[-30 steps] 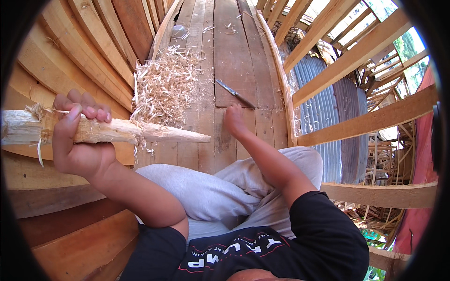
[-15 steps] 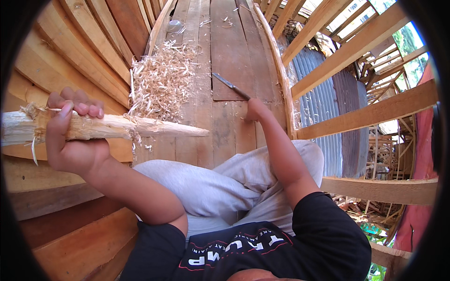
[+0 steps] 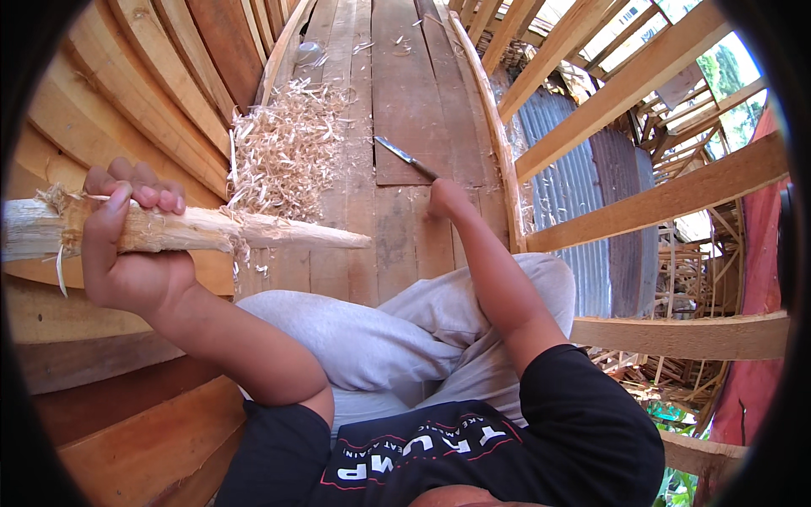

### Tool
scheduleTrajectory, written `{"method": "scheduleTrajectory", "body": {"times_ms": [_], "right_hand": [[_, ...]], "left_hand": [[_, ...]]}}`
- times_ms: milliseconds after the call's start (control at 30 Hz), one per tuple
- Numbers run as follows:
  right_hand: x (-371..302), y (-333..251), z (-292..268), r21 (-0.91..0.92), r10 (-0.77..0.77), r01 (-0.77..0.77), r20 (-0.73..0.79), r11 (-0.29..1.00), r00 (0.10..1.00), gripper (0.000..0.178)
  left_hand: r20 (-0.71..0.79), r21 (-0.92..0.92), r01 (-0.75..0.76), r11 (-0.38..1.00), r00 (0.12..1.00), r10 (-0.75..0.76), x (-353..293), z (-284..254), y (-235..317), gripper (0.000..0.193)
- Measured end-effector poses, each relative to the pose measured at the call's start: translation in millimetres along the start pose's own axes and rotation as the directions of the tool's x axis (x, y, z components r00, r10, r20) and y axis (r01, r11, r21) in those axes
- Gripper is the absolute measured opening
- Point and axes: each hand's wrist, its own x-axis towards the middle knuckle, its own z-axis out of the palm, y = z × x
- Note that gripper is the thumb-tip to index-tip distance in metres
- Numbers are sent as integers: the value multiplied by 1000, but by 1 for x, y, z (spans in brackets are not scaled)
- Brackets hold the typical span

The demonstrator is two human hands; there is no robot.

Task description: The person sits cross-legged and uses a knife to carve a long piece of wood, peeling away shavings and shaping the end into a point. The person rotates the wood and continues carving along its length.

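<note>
At the left, my left hand is wrapped round a pale, rough-carved wooden stake. The stake lies nearly level, its thin tapered end toward the middle and loose fibres curling from its thicker part. In my right hand is the handle of a knife, whose blade angles up and left above the floorboards. The knife and the stake are apart. Most of the handle is hidden in my closed fingers.
A heap of wood shavings lies on the plank floor against the left plank wall. Beyond it sits a small clear container. Open wooden rails line the right, with corrugated metal sheeting outside. My crossed legs fill the near middle.
The view has shifted slightly. My right hand and the knife sit a little further left in the picture; both hands keep their hold.
</note>
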Motion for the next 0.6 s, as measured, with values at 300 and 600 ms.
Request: {"method": "scheduleTrajectory", "body": {"times_ms": [300,600], "right_hand": [[9,-26,-7,73,9,-7,-29,997,1000,28],[14,-26,6,297,-65,87,-83,951,994,24]], "left_hand": [[4,-2,-2,1000,1000,2,0,2,1,13],[26,8,21,1000,999,-21,0,5,-2,13]]}}
